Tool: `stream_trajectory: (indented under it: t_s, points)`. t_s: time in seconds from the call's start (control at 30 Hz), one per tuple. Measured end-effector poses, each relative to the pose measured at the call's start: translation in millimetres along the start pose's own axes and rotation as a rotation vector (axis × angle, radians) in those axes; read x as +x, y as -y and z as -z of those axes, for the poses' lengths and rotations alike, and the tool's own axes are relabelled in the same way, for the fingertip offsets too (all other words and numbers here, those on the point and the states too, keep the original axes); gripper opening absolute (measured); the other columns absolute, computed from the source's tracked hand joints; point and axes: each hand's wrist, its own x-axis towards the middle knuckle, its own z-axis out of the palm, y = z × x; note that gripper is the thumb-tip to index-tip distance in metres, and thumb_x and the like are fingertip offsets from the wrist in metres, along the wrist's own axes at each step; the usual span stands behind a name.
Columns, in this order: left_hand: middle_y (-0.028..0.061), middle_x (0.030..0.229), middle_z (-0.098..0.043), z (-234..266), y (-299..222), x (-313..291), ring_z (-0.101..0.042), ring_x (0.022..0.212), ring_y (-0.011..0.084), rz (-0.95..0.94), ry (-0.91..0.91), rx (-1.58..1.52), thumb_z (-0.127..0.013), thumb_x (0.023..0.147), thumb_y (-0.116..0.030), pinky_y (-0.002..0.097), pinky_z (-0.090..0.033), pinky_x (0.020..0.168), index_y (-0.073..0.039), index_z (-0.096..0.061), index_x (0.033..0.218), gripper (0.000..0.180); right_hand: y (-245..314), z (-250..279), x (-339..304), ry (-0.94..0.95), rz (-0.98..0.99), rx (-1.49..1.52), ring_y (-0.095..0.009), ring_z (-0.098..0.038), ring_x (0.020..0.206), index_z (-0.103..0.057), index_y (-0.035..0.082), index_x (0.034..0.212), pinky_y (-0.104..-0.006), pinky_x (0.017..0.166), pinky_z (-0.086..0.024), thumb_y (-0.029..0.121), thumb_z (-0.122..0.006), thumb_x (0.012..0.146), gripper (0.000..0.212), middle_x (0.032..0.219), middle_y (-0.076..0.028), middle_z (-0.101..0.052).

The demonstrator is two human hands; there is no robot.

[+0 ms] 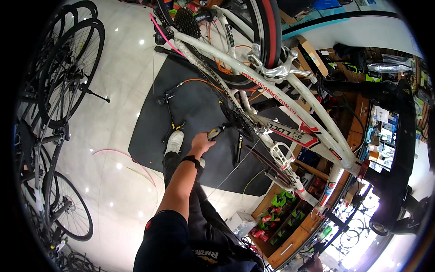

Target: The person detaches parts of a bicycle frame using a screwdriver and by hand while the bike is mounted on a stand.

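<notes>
My left hand (202,143) reaches out from a dark sleeve, with a black band at the wrist. Its fingers are closed around a small grey-and-yellow piece (216,133) beside the crankset (235,121); whether it is a tool or part of the bicycle, I cannot tell. A white bicycle frame (290,109) with red lettering slants across the view, chain and cassette (187,22) toward the top. At the lower right edge a small skin-toned shape (317,264) shows; it may be my right hand, but no fingers can be made out.
A dark mat (149,131) lies under the bicycle, with yellow-handled pliers (176,125) and an orange cable (192,80) on it. A pink cable housing (122,153) curls over the tiles. Bicycles (68,77) stand at left; a black repair stand (398,149) and wooden shelves (290,238) at right.
</notes>
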Motion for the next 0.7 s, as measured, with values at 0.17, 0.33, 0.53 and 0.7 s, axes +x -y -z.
stream_trajectory:
  t_s: [0.17, 0.33, 0.53, 0.7]
  points:
    - [0.0172, 0.102, -0.066, 14.7, 26.0, 27.0, -0.062, 0.096, 0.0362, -0.004, 0.041, 0.157, -0.071, 0.074, -0.033, 0.0439, -0.050, 0.083, -0.008, -0.066, 0.105, 0.040, 6.8, 3.0, 13.8, -0.006, 0.014, -0.003, -0.020, -0.049, 0.061, -0.051, 0.013, 0.088, -0.0346, 0.059, -0.044, 0.046, -0.059, 0.090, 0.034, 0.068, -0.004, -0.049]
    - [0.0248, 0.096, -0.065, 81.2, 18.8, 46.1, -0.061, 0.094, 0.0409, 0.016, -0.136, 0.070, -0.075, 0.073, -0.032, 0.0456, -0.049, 0.082, 0.000, -0.065, 0.101, 0.044, -2.8, 23.5, 6.5, -0.035, -0.006, 0.059, -0.019, -0.048, 0.059, -0.050, 0.013, 0.086, -0.0338, 0.058, -0.044, 0.046, -0.059, 0.090, 0.035, 0.066, -0.003, -0.047]
    - [0.0194, 0.087, -0.068, 178.9, 1.7, 44.2, -0.067, 0.080, 0.0284, -0.187, -0.107, -0.122, -0.073, 0.075, -0.024, 0.0381, -0.050, 0.074, 0.001, -0.064, 0.098, 0.035, 2.3, 17.5, -2.3, -0.069, -0.001, -0.134, -0.018, -0.046, 0.053, -0.048, 0.012, 0.084, -0.0331, 0.051, -0.043, 0.040, -0.062, 0.089, 0.031, 0.063, -0.002, -0.045]
    - [0.0006, 0.073, -0.057, 241.4, -61.9, -8.5, -0.047, 0.059, 0.0093, -0.054, 0.042, -0.449, -0.071, 0.081, -0.019, 0.0262, -0.039, 0.056, -0.002, -0.062, 0.091, 0.022, -4.2, 16.1, -3.0, -0.109, 0.166, -0.346, -0.015, -0.044, 0.053, -0.050, 0.011, 0.084, -0.0292, 0.053, -0.042, 0.041, -0.065, 0.088, 0.034, 0.063, 0.000, -0.044]
